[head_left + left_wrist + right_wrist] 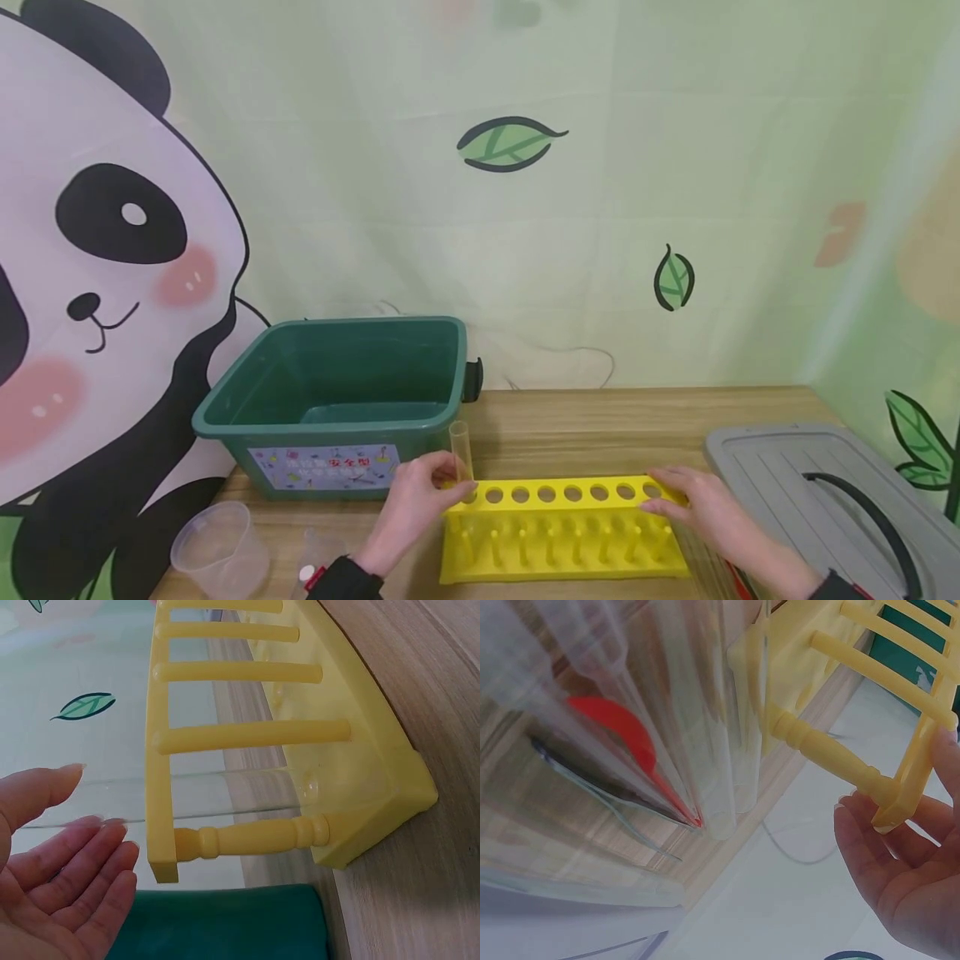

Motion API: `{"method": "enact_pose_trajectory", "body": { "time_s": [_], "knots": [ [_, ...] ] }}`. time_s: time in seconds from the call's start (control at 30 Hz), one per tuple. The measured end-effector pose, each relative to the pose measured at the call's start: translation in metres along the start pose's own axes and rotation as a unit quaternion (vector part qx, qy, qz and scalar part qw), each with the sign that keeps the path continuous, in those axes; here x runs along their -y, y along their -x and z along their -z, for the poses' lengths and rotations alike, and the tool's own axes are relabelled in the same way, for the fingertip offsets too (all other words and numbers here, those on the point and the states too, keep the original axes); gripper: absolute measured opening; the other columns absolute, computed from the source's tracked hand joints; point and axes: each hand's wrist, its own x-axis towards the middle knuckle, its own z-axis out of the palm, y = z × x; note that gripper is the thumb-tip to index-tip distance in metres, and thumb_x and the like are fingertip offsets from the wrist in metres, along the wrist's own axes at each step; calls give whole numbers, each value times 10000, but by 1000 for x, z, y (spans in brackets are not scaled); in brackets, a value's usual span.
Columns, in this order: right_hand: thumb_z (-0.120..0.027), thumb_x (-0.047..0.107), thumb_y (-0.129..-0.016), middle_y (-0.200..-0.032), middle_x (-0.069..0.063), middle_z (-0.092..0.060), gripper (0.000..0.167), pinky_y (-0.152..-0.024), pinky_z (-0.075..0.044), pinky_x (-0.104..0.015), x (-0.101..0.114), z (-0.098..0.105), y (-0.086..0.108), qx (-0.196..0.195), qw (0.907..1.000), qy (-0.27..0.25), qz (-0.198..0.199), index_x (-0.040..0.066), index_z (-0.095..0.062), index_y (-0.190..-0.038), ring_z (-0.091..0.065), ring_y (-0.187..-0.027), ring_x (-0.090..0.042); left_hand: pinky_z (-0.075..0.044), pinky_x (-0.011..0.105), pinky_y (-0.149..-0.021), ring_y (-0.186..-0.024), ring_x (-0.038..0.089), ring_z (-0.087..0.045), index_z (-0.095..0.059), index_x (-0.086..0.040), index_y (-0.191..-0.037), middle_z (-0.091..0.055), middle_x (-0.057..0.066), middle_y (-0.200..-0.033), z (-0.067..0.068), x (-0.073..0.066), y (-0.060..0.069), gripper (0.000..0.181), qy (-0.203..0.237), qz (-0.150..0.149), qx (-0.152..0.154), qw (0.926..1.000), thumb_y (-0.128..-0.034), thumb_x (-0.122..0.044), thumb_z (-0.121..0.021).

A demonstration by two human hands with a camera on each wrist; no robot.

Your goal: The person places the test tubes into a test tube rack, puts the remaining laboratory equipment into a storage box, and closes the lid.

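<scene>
A yellow test tube rack (562, 568) stands on the wooden table, with a row of round holes along its top and pegs below. A clear test tube (461, 440) is upright in the leftmost hole; in the left wrist view its rounded bottom reaches the rack's base. My left hand (414, 498) pinches the tube just above the top bar, thumb on one side and fingers on the other. At the opposite end, my right hand (703, 503) grips the rack's top bar. The right wrist view puts its fingers by the corner post (829, 757).
A green bin (330, 429) stands behind on the left, a clear plastic cup (221, 550) in front of it. On the right lies a grey lid (795, 467) with a black handle. Clear tubes, droppers and a red spoon (619, 720) lie near my right wrist.
</scene>
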Motion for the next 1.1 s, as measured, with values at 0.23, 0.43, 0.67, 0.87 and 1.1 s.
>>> {"method": "enact_pose_trajectory", "body": {
  "time_s": [0.23, 0.43, 0.67, 0.87, 1.1],
  "knots": [
    [-695, 283, -763, -1004, -188, -613, 470, -733, -472, -425, 1, 0, 1, -73, 10000, 26, 28, -58, -615, -1076, -574, -901, -356, -464, 390, -743, -849, 251, -549, -629, -46, -957, -599, 44, -926, 5, 2, 3, 341, -72, -175, 158, 9997, -714, -240, -769],
    [-686, 300, -772, -1014, -190, -609, 485, -738, -470, -429, 1, 0, 0, 111, 9998, 11, -155, -59, -610, -1088, -568, -912, -357, -375, 489, -834, -972, 317, -521, -623, 4, -1048, -594, 115, -1035, 9, 11, 6, 459, -559, -315, 451, 9969, -698, -250, -777],
    [-689, 281, -771, -1013, -192, -611, 473, -743, -467, -432, 1, -1, -1, 68, 9999, -31, -83, -67, -611, -1081, -567, -916, -360, -399, 466, -838, -988, 303, -522, -624, 13, -1057, -590, 131, -1057, 9, 18, 4, 448, -725, -367, 927, 9924, -692, -193, -783],
    [-677, 312, -777, -1021, -197, -608, 494, -752, -460, -446, 2, 0, 0, 133, 9999, -17, -101, -68, -607, -1084, -561, -928, -370, -448, 400, -772, -929, 254, -541, -650, 5, -1031, -597, 87, -1006, 8, 26, 4, 382, -804, -728, 897, 9900, -713, -173, -764],
    [-687, 298, -772, -1022, -202, -608, 484, -758, -456, -453, 1, 0, -1, 98, 9999, -5, -79, -71, -609, -1075, -561, -931, -371, -458, 377, -765, -914, 227, -542, -656, 0, -1034, -590, 63, -1000, 8, 29, 0, 367, -872, -888, 1031, 9869, -723, -165, -759]
  ]
}}
